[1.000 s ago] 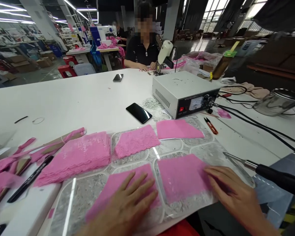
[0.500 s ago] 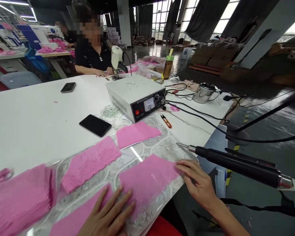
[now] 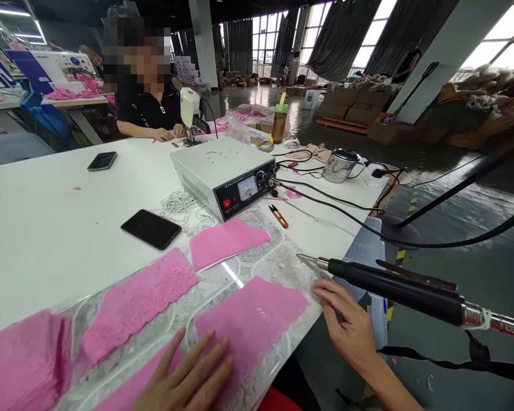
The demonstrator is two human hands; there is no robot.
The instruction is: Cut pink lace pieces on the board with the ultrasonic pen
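My left hand (image 3: 192, 371) lies flat with its fingers spread, across the edges of two pink fabric pieces. One is the larger pink piece (image 3: 252, 319) at the table's front; the other, a lower pink piece (image 3: 132, 382), is partly hidden under the hand. To the right, my right hand (image 3: 346, 325) hovers by the mat's edge, holding nothing, thumb apart from its stretched fingers. A small gap separates it from the larger piece's pointed corner. Just above it, a black pen-shaped tool with a metal tip (image 3: 394, 285) reaches in from the right, untouched.
Pink pieces lie on the patterned mat (image 3: 282, 257): a lace-edged one (image 3: 141, 302), a plain one (image 3: 229, 242) and a stack (image 3: 21, 365). Behind are a control box (image 3: 227, 171), a phone (image 3: 151, 228), orange thread snips (image 3: 278, 216) and a glass pitcher (image 3: 341, 165). A co-worker (image 3: 148, 108) sits opposite.
My right hand has come off the larger piece's right corner and sits slightly apart from it. My left hand stays flat on the fabric. The whole view has shifted a little to the right.
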